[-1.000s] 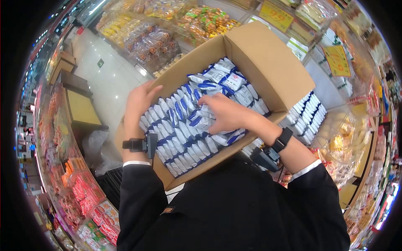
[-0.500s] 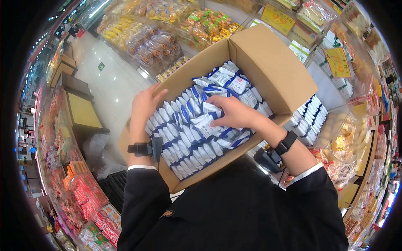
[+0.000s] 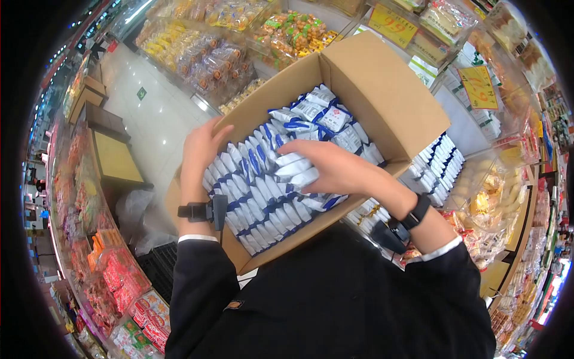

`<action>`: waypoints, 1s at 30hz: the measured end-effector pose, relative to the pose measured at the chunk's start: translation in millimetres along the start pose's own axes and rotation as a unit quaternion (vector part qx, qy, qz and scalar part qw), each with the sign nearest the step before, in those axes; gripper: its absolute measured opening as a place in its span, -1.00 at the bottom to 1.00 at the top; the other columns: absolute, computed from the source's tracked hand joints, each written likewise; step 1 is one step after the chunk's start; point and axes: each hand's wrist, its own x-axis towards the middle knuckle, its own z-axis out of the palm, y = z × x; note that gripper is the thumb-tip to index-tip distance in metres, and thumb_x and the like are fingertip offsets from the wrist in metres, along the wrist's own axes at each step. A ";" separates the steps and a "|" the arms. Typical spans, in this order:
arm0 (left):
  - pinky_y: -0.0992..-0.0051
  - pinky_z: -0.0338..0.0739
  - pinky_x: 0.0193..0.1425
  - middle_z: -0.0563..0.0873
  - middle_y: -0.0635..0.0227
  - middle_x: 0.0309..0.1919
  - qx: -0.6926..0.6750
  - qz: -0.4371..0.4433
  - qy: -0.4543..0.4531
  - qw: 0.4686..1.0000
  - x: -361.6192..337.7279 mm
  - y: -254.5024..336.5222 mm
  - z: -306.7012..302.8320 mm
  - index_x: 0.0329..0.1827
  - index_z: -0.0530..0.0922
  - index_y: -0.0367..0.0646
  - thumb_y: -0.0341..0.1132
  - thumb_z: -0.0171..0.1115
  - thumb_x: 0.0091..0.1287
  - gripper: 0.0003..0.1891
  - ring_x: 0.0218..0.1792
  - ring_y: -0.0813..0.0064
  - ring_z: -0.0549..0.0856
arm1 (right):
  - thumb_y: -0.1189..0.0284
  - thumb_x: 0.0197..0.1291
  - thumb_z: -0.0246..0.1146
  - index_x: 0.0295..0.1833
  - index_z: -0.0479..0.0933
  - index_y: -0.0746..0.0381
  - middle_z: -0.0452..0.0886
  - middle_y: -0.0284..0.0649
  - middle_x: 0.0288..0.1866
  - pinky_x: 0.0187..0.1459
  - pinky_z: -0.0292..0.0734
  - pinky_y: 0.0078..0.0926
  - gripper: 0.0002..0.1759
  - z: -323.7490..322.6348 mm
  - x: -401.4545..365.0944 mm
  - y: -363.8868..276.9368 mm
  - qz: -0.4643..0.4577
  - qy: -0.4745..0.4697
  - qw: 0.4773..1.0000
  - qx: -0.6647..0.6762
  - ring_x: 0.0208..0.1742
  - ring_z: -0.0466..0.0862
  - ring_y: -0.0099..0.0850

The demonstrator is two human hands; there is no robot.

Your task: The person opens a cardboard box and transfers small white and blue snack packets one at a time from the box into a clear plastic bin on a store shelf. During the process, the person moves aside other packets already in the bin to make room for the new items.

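Note:
A cardboard box [image 3: 391, 96] stands tilted before me, filled with rows of small white-and-blue snack packets [image 3: 254, 194]. Inside it, my right hand [image 3: 335, 167] is closed around a few white snack packets [image 3: 297, 169] stacked side by side, held just over the rows. Farther back in the box, several packets lie flat and loose, one with a red mark [image 3: 335, 118]. My left hand [image 3: 202, 149] grips the box's left rim, with some fingers hidden behind the cardboard. Each wrist wears a black strap with a small device.
More white-and-blue packets [image 3: 441, 164] stand in rows in a display bin to the right of the box. Bins of wrapped snacks [image 3: 212, 66] lie beyond it, with yellow price signs [image 3: 391, 24]. On the left are the tiled aisle floor [image 3: 152, 113] and red-packaged goods [image 3: 122, 278].
My right hand has closed around several packets and turned them on edge, shifting slightly left. My left hand stays on the box rim. The view has moved slightly.

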 end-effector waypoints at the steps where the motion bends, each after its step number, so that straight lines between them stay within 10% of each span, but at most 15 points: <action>1: 0.16 0.62 0.01 0.77 -0.04 -0.18 -0.004 -0.001 -0.003 1.000 -0.7 0.8 -0.9 0.19 0.68 -0.02 0.11 0.27 0.39 -0.52 -0.07 -0.09 0.74 | 0.57 -0.10 0.52 0.36 0.42 0.21 0.61 -0.06 0.23 0.28 0.52 -0.24 -0.19 -9.4 -7.1 -7.5 -0.001 0.003 1.000 -0.005 0.27 0.61 -0.08; 9: 0.15 0.60 0.03 0.77 -0.05 -0.13 -0.002 -0.027 -0.031 0.999 -2.1 10.3 -6.7 0.21 0.66 -0.03 0.08 0.27 0.40 -0.53 -0.03 -0.10 0.72 | 0.52 -0.06 0.54 0.33 0.41 0.26 0.59 -0.01 0.17 0.26 0.51 -0.21 -0.23 -28.5 -40.8 -13.8 -0.011 0.153 0.988 0.020 0.23 0.60 -0.03; 17: 0.19 0.59 0.08 0.77 -0.06 -0.07 -0.037 -0.015 -0.030 0.999 -0.6 3.6 -1.1 0.24 0.65 -0.12 0.03 0.27 0.41 -0.51 0.00 -0.11 0.73 | 0.30 -0.10 0.59 0.15 0.51 0.31 0.62 0.01 0.00 0.11 0.62 -0.07 -0.32 39.3 -13.1 27.8 0.019 -0.003 0.978 -0.207 0.13 0.64 0.01; 30: 0.22 0.60 0.03 0.79 -0.01 -0.12 -0.022 -0.036 -0.042 0.998 -3.8 16.6 -8.2 0.25 0.65 -0.05 0.04 0.24 0.43 -0.53 -0.05 -0.03 0.76 | 0.54 0.31 0.16 0.20 0.59 0.30 0.74 0.11 -0.25 -0.04 0.67 -0.24 -0.64 -12.3 -16.1 22.9 0.201 0.088 0.972 0.079 -0.10 0.78 -0.20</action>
